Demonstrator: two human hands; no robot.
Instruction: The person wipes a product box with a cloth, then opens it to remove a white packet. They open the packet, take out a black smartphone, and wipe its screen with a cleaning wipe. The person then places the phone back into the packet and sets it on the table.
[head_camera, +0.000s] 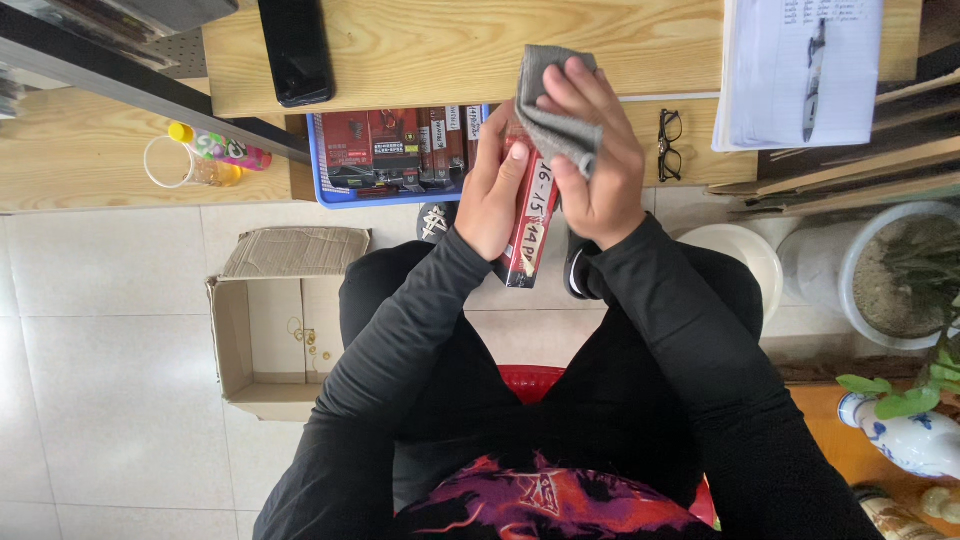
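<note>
My left hand (492, 195) grips a long red and black box (528, 228) with a white label strip, held upright over my lap. My right hand (590, 150) presses a grey cloth (552, 110) against the top end of that box. Both arms wear black sleeves. Beyond my hands a blue tray (330, 190) holds several similar red and black boxes (395, 145) standing in a row.
A wooden desk (450, 40) carries a black phone (295, 50), a paper pad with a pen (800, 70) and black glasses (669, 145). An open cardboard box (265, 340) sits on the tiled floor at left. A plastic bottle (215, 150) lies on a low shelf. Plant pots (900, 270) stand at right.
</note>
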